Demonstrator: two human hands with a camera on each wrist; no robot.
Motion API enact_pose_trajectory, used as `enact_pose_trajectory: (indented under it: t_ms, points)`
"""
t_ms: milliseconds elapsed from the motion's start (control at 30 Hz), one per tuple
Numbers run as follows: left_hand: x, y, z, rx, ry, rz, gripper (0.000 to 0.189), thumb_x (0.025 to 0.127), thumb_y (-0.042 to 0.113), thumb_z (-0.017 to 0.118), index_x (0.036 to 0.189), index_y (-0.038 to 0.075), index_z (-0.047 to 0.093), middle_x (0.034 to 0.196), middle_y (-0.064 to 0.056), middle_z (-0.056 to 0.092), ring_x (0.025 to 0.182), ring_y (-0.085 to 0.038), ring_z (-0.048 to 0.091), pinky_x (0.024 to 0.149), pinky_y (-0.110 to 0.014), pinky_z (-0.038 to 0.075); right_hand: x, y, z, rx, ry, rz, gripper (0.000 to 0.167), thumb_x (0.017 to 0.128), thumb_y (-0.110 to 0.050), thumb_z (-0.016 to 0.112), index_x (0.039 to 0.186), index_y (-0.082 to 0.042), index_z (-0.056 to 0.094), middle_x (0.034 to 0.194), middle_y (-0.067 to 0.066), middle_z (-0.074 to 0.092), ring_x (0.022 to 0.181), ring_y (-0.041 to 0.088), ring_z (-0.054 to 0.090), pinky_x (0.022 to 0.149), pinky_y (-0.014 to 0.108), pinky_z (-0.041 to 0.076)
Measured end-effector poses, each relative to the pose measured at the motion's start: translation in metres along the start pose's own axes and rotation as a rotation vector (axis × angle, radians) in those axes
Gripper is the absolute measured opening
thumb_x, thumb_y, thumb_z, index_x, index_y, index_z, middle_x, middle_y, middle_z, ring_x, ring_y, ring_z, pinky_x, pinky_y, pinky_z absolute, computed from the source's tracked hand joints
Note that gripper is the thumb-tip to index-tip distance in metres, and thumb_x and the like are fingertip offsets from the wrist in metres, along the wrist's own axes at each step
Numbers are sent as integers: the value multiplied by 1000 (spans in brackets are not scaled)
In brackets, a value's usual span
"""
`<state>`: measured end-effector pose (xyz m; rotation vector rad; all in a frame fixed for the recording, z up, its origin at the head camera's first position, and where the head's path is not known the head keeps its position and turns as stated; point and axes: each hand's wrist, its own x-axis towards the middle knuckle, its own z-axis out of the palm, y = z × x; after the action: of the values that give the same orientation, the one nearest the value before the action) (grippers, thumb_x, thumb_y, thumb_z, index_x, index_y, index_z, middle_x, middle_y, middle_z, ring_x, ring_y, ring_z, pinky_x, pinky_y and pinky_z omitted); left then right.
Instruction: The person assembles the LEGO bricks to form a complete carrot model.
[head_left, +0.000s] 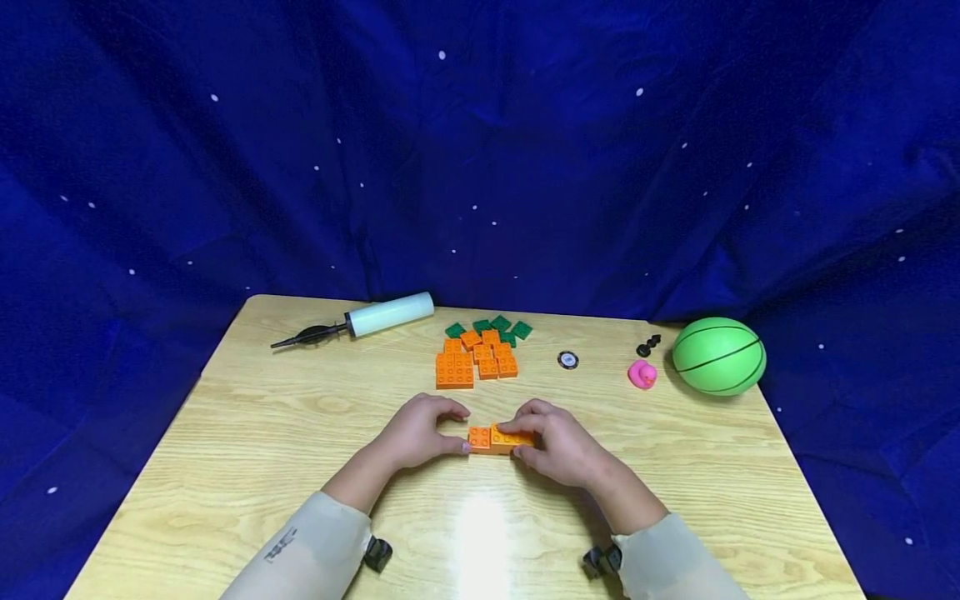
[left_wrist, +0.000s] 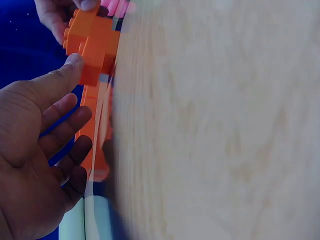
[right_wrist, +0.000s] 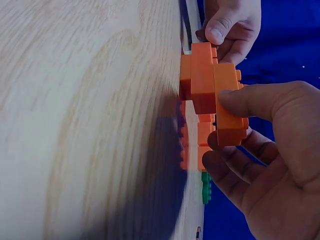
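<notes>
The right hand (head_left: 558, 446) pinched the top orange brick (head_left: 504, 437) between thumb and fingers, while the left hand (head_left: 420, 429) lay relaxed, its thumb at the end of the middle brick (head_left: 479, 437) and its other fingers away from it. Behind them the loose orange bricks (head_left: 455, 367) sat in a cluster, not joined to the small stack between the hands. That stack seemed an early build: the middle brick sat on a lower brick (right_wrist: 185, 75), and the top one overhung toward the right hand; whether it was pressed fully home could not be told. The green pieces (head_left: 522, 331) lay unused behind the orange cluster.

Around this, a blue curtain (head_left: 480, 167) rose behind the wooden worktop (head_left: 262, 400). A green ball (head_left: 718, 356) stood at the far right, a hand pump (head_left: 392, 314) at the far left, and a pink duck (head_left: 642, 374), a small black piece (head_left: 647, 347) and a round chip (head_left: 567, 360) between ball and bricks. The right fingers hid part of the top brick; the surrounding objects lay well apart from the stack.
</notes>
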<state>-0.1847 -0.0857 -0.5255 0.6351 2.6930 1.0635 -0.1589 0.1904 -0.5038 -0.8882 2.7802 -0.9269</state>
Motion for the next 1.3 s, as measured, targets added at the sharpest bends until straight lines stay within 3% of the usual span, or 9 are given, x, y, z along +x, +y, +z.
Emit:
enact_pose_trajectory:
  t_ms: [400,600,1000,1300]
  points:
    - [6,-14,-13,-36,135,-57,35,85,32,87,115,17,76,116,3,73,115,-25,62,104,-46,47,-1,-2,1,-3,-2,-1,37,91,-12,80,126,-22,76,115,-7,61,93,10,57,80,31,54]
    - [12,-23,-16,-64,200,-85,28,88,27,86,111,15,75,109,1,71,104,-23,63,95,-45,50,-2,-3,0,-14,-7,5,37,91,-13,80,126,-22,76,115,-7,61,93,10,57,80,31,54]
    - [31,-29,-21,-83,239,-121,36,87,23,86,118,10,72,118,-4,68,106,-26,64,95,-42,53,-2,-5,-1,-41,-15,5,37,91,-13,80,126,-22,76,116,-6,62,95,10,59,83,33,55]
    - [41,-30,-23,-40,236,-119,38,87,21,86,120,9,72,113,-4,68,89,-20,56,81,-39,48,-1,-6,-3,-65,-19,7,36,92,-15,80,126,-23,76,116,-6,62,99,11,60,86,35,56]
